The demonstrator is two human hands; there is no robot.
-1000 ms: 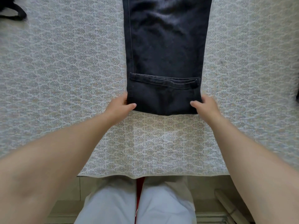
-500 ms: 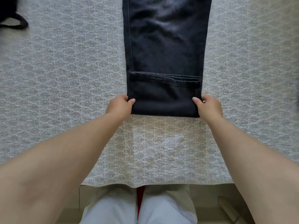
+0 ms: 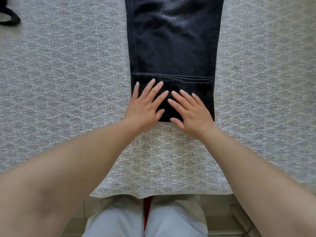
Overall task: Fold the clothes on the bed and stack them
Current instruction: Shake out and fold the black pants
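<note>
Dark jeans [image 3: 172, 48] lie flat on bed (hem folded up).

We see dark jeans [image 3: 172, 48] lying lengthwise on the patterned bedspread [image 3: 68, 82], their near end folded up into a band with the hems facing away from us. Our left hand [image 3: 145, 106] and right hand [image 3: 191, 113] lie flat, fingers spread and straight, side by side on that folded band, close to the bed's near edge. A black strap [image 3: 10, 19] sits at the far left corner. Below the near edge, pale trousers [image 3: 119, 223] show.
</note>
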